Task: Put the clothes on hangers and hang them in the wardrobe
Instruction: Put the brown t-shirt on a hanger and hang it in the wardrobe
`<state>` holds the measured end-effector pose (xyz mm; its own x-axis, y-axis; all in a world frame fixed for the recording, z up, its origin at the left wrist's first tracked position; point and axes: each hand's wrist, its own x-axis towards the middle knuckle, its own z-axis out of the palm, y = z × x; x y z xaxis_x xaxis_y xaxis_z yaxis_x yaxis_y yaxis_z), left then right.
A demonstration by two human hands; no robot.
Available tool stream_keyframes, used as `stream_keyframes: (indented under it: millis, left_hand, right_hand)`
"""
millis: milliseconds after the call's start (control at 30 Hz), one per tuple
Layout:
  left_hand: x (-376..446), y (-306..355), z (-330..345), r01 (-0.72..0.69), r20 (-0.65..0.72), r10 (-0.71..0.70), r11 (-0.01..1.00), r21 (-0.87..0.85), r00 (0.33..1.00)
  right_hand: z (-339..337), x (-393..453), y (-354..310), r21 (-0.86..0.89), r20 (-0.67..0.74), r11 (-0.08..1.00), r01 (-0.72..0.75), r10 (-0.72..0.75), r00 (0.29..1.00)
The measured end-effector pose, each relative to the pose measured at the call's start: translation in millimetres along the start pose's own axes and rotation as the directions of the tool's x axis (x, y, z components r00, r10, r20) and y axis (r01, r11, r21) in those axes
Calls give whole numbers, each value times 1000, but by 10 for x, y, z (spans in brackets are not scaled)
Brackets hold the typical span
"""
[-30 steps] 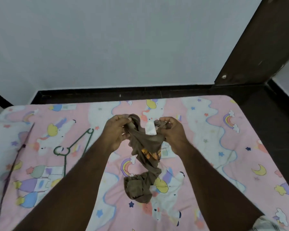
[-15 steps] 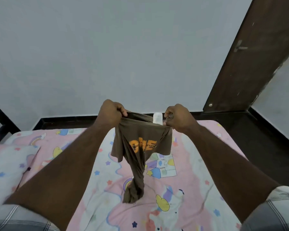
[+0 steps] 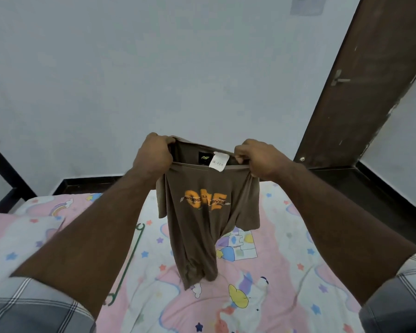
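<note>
Both hands, left hand [image 3: 153, 156] and right hand [image 3: 256, 159], grip the brown T-shirt [image 3: 209, 219] at its collar.
Not on a hanger yet; the green hanger [image 3: 127, 258] lies on the bed [image 3: 286, 272] at 8 o'clock, nothing hung.

Left hand [image 3: 153, 156] and right hand [image 3: 258, 159] grip a brown T-shirt [image 3: 207, 212] above the bed [image 3: 286, 260].

Brown t-shirt [image 3: 209, 227]: orange "ONE" print on chest, white tag [image 3: 218, 160] at neckline. Held up by shoulders, hanging vertical, neck stretched wide, lower half bunched, hem touching bedsheet. Green hanger [image 3: 127, 263]: lying flat on bedsheet, left of shirt, mostly hidden under forearm, not in shirt yet.
</note>
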<state>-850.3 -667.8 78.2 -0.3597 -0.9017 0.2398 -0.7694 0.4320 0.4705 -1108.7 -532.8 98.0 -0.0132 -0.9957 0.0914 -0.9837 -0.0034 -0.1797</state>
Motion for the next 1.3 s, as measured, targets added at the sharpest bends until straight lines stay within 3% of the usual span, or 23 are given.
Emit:
stream_keyframes:
  millis: [100,267,400,500,633,733,900,1000,1167,1300]
  left_hand:
    - [13,11,-95,-38,-77,37,999,-13,996]
    - [-12,173,-283,-116,-315,104,993,-19,943]
    - [-21,248,-398,-121,-279,116,993,-2,953]
    - [-67,251,-400,-141,-319,138,990,14,938]
    - [-124,189,-376,-183,-335,168,983,-13,927]
    - [-182,163,-349,-142,-289,100,981,-129,952]
    - [-288,55,-197,-79,-140,57,985,-155,989]
    - [-420,-96,18,9,40,-2,986,-165,999]
    - [-750,-390,610,178,357,-114,972,-152,927]
    - [-1106,-782,1325,229,495,-173,972,-55,852]
  right_hand:
    - [-162,79,-20,-78,-27,996,-33,31,999]
    - [-500,216,-80,-107,-349,977,-184,136,927]
    - [-571,197,-211,-103,-249,972,-213,182,951]
    - [-498,156,-248,-42,-249,980,-195,179,952]
    - [-443,97,-248,-97,-161,973,-211,194,968]
    - [-417,37,-261,-86,-167,971,-221,205,964]
    - [-251,-72,-291,-57,22,973,-222,223,975]
    - [-22,-141,-285,-42,170,969,-243,247,954]
    - [756,-271,-165,-13,424,973,-230,214,880]
    - [1726,-418,59,1,576,976,-220,179,798]
